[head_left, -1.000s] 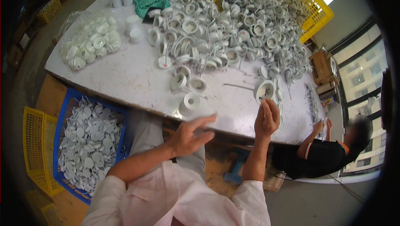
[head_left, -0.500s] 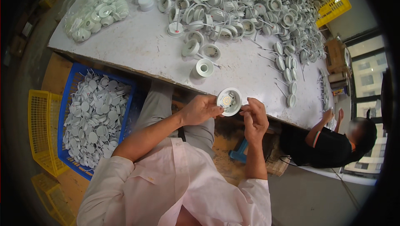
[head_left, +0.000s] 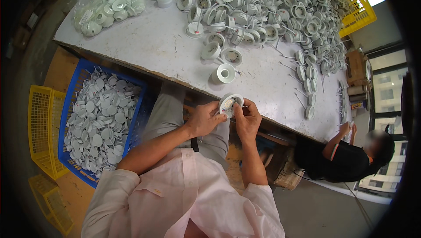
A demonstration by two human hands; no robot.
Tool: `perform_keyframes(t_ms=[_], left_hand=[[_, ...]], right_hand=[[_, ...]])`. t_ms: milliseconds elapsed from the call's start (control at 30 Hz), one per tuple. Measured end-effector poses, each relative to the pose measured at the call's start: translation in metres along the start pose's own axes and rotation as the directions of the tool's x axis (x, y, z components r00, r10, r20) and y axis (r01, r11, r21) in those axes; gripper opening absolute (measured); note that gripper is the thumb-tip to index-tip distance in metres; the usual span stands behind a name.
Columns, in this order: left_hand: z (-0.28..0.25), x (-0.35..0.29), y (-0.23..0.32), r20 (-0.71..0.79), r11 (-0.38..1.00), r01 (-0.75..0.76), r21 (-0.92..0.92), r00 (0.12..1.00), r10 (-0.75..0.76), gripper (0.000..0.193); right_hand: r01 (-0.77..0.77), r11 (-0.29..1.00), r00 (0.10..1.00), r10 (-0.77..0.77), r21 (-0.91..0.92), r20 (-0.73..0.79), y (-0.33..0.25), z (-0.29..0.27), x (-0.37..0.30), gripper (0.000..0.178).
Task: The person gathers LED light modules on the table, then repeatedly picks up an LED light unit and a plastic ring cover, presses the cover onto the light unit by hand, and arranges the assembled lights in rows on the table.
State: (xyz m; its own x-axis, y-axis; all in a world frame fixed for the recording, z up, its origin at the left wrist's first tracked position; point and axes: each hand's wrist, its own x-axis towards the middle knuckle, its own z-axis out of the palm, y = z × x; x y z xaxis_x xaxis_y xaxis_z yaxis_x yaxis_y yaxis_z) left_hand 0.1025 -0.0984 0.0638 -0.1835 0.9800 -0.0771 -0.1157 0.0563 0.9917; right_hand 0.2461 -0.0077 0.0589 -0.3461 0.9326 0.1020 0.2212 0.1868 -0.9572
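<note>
Just off the table's front edge, a round white downlight housing [head_left: 230,100] faces up, its LED board with small yellowish chips showing inside. My left hand [head_left: 206,118] is closed on its left rim, with the thumb at the lower edge. The thumb of my right hand [head_left: 248,119] reaches into the cup while the other fingers wrap the right side. Whether a small part sits under that thumb is hidden. Just beyond, on the tabletop, stands a white hollow cup-shaped piece [head_left: 224,74]. Behind it lie two more housings, one of them an open-faced housing [head_left: 231,56].
A large heap of white housings [head_left: 263,14] covers the back of the table [head_left: 144,49]. At back left lies a clear bag of white cups [head_left: 112,8]. Left below, a blue crate [head_left: 62,139] holds wired white discs. A co-worker [head_left: 346,157] sits at right.
My right hand has moved left from beside the housing onto it, its thumb now inside the cup. Both hands and the housing have shifted slightly left; the view has turned a little.
</note>
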Motion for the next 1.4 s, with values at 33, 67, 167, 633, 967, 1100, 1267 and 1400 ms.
perform_keyframes(t_ms=[33, 67, 167, 633, 967, 1100, 1267, 1400], left_hand=[[0.000, 0.000, -0.001, -0.001, 1.000, 0.003, -0.002, 1.000, -0.003, 0.037], [0.000, 0.000, -0.003, -0.011, 1.000, 0.015, -0.024, 1.000, -0.015, 0.036], [-0.001, 0.001, -0.004, -0.016, 0.994, 0.056, -0.099, 0.998, -0.058, 0.034], [-0.041, -0.021, -0.029, -0.043, 0.935, 0.227, -0.272, 0.968, -0.248, 0.026], [-0.053, -0.025, -0.041, -0.074, 0.934, 0.140, -0.329, 0.982, -0.173, 0.030], [-0.051, -0.024, -0.039, -0.064, 0.929, 0.141, -0.342, 0.983, -0.173, 0.031], [-0.050, -0.024, -0.041, -0.059, 0.934, 0.129, -0.332, 0.986, -0.157, 0.031], [-0.050, -0.023, -0.042, -0.066, 0.918, 0.112, -0.380, 0.987, -0.148, 0.030]], right_hand=[[-0.003, 1.000, 1.000, 0.003, -0.001, 0.002, 0.001, 0.002, 0.000, 0.019], [0.028, 0.999, 1.000, -0.028, -0.035, -0.005, 0.001, 0.003, 0.001, 0.018], [0.031, 0.995, 0.999, -0.033, -0.093, -0.013, -0.002, 0.007, 0.001, 0.018], [0.380, 0.888, 0.925, -0.361, -0.259, 0.122, -0.009, 0.021, 0.057, 0.056], [0.503, 0.766, 0.864, -0.450, -0.400, 0.226, -0.006, 0.038, 0.078, 0.073], [0.471, 0.788, 0.882, -0.412, -0.397, 0.229, -0.011, 0.038, 0.078, 0.069], [0.469, 0.838, 0.883, -0.432, -0.279, 0.186, -0.015, 0.036, 0.076, 0.064], [0.469, 0.842, 0.883, -0.438, -0.266, 0.167, -0.017, 0.030, 0.076, 0.058]])
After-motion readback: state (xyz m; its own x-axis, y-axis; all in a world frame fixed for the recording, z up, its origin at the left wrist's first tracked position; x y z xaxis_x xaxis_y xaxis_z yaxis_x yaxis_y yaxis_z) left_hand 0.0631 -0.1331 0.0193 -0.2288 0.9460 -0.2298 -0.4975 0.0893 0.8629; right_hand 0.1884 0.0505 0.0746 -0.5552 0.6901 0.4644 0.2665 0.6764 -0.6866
